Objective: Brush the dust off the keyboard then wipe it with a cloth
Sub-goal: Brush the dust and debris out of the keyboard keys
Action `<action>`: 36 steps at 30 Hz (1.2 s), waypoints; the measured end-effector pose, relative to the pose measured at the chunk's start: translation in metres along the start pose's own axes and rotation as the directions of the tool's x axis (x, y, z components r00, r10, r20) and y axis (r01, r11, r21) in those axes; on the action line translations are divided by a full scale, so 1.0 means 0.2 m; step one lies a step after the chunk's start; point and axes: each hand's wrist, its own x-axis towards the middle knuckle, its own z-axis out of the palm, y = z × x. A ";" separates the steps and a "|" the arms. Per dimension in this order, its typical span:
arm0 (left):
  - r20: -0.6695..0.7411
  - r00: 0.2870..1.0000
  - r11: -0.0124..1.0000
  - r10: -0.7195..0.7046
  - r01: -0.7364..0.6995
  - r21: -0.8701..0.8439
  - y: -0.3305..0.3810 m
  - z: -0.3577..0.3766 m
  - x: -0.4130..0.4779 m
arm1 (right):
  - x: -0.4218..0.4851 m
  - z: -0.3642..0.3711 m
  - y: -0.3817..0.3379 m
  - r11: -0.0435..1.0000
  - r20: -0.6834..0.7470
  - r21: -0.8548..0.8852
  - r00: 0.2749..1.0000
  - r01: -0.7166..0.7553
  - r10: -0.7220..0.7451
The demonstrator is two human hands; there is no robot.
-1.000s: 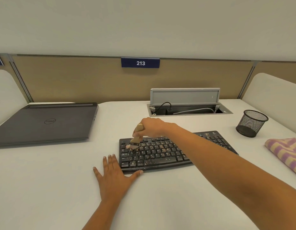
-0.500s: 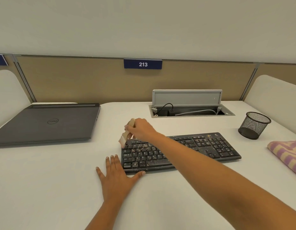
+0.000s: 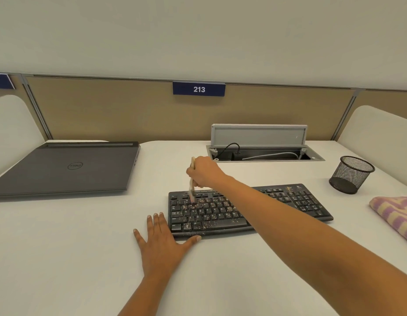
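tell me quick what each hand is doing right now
left hand: open, flat on the desk beside the keyboard.
right hand: holding the brush, bristles on the keyboard.

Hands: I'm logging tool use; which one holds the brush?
The right hand grips the brush over the keyboard; the left hand lies flat on the desk.

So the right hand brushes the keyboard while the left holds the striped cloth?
No: the head view shows the left hand flat on the desk; the striped cloth lies apart at right. The right hand does hold the brush to the keyboard.
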 end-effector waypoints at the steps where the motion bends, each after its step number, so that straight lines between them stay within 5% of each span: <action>1: 0.001 1.000 1.000 0.000 0.000 -0.001 0.00 0.00 0.00 | 0.00 0.01 -0.01 0.998 -0.010 0.069 1.000 0.001 0.000; 6: 0.001 1.000 1.000 0.000 0.000 -0.004 0.00 -0.01 0.00 | -0.03 0.12 -0.05 0.991 -0.063 0.128 0.998 0.026 -0.018; 15: 0.004 1.000 1.000 0.003 -0.003 0.001 0.00 0.00 0.00 | -0.02 0.11 -0.09 0.995 0.068 0.092 0.997 -0.027 0.021; 21: 0.016 1.000 1.000 -0.003 0.002 0.009 0.00 -0.01 0.00 | 0.03 0.10 -0.08 0.988 -0.091 0.153 0.996 0.004 0.010; 29: 0.019 1.000 1.000 0.001 -0.001 0.003 0.00 -0.01 0.00 | -0.01 0.15 -0.07 0.993 0.004 0.121 1.000 -0.015 0.015; 36: 0.024 1.000 1.000 -0.002 0.002 0.012 0.01 -0.02 0.00 | 0.00 0.17 -0.10 0.978 -0.074 0.206 0.997 0.040 -0.025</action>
